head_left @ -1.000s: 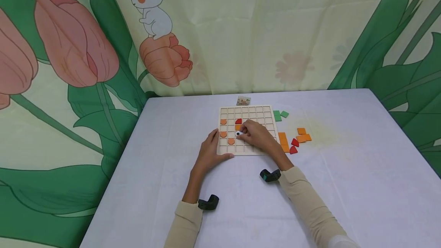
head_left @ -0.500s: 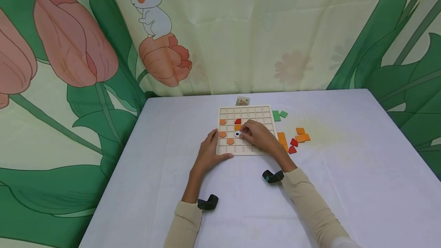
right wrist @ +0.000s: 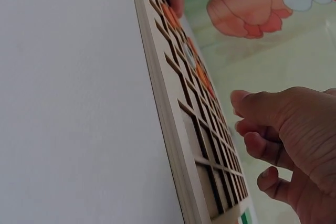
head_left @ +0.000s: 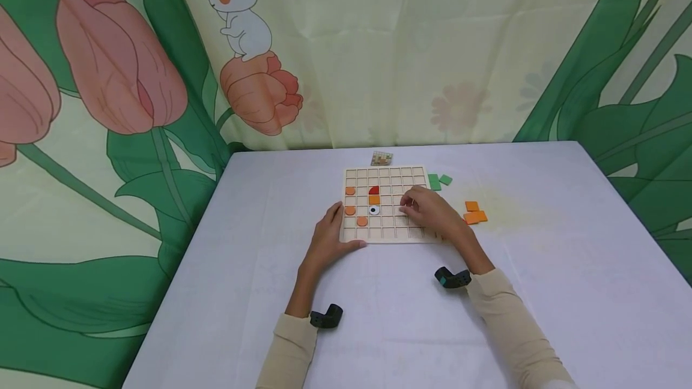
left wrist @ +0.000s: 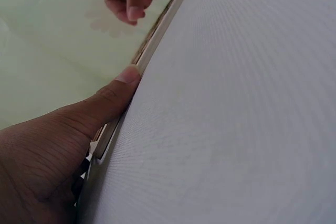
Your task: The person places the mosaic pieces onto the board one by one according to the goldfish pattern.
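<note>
A pale wooden grid board (head_left: pixel 389 221) lies on the table. My left hand (head_left: pixel 327 236) holds its near left corner, with fingers along the left side and thumb (left wrist: pixel 123 82) against the front edge. Over the right part of the board hangs my right hand (head_left: pixel 427 209), its fingers loosely bent and nothing between them in the right wrist view. In the grid sit a white disc with a black dot (head_left: pixel 374 210), an orange square (head_left: pixel 374 200) above it and a red rounded piece (head_left: pixel 374 189) above that. Several orange discs (head_left: pixel 362 221) fill cells at the left.
Green squares (head_left: pixel 446 179) lie by the board's far right corner. Orange squares (head_left: pixel 476 217) sit farther right, partly behind the right wrist. A small patterned card (head_left: pixel 381 158) lies beyond the board's back edge. A printed curtain (head_left: pixel 378 77) hangs behind the table.
My right hand has let go of the white dotted disc, which now lies in its cell, and has moved right, covering the red and orange pieces beside the board. The left hand stays put.
</note>
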`<state>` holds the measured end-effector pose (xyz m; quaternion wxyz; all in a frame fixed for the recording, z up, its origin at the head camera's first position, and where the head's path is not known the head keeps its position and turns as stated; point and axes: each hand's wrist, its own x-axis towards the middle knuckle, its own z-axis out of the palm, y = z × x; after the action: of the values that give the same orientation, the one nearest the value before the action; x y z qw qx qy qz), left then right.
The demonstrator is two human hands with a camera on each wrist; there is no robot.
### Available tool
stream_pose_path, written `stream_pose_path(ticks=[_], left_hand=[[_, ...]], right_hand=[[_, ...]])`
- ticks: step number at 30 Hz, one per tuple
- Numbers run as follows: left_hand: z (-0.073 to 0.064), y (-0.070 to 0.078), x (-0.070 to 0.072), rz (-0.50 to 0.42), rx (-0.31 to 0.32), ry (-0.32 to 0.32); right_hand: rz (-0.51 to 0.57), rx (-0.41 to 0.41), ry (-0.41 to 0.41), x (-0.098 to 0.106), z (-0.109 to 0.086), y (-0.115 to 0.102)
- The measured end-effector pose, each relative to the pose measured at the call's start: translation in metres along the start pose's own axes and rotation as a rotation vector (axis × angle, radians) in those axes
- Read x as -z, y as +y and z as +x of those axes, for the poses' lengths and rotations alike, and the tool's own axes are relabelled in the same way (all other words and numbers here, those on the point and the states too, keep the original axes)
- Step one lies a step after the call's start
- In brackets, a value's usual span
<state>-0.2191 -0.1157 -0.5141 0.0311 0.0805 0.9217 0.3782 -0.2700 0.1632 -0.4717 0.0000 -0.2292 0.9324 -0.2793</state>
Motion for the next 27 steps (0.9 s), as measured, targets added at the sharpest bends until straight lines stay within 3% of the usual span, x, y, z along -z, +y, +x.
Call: stream_pose_path(ticks=[10, 19, 27], left_hand=[[-0.001, 0.001, 0.0, 0.004, 0.008, -0.001], [-0.001, 0.001, -0.002, 0.001, 0.018, -0.006], [-0.001, 0.002, 0.0, 0.019, 0.012, -0.003]], right_hand=[[0.039, -0.04, 0.004, 0.03, -0.038, 0.029], [0.03, -0.027, -0.03, 0.046, -0.07, 0.05], [0.024, -0.112, -0.106, 0.051, -0.086, 0.058]])
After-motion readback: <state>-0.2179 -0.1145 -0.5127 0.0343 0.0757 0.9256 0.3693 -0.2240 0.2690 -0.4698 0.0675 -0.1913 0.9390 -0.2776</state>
